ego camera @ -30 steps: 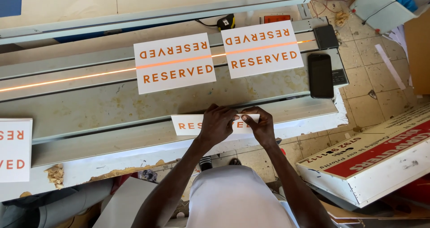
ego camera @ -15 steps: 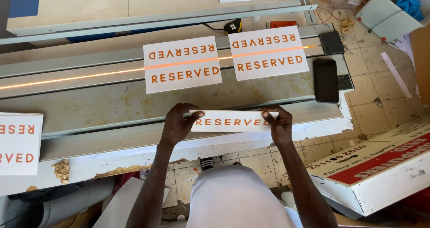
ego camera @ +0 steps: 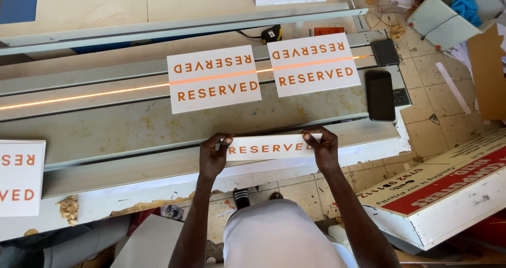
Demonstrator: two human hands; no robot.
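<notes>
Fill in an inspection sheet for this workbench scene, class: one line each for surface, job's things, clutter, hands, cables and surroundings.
Surface: long grey metal bench, scuffed, with a glowing orange line running along it.
Job's things: folded white sign with orange lettering, held at both ends; two flat white signs lie across the line.
Clutter: black phone, small black device, tape measure, another sign at the bench's left edge.
Hands: left hand and right hand pinch the folded sign's ends.
Cables: a thin black lead by the tape measure.
Surroundings: tiled floor with scraps, large white and red board, box holding blue cloth.
</notes>
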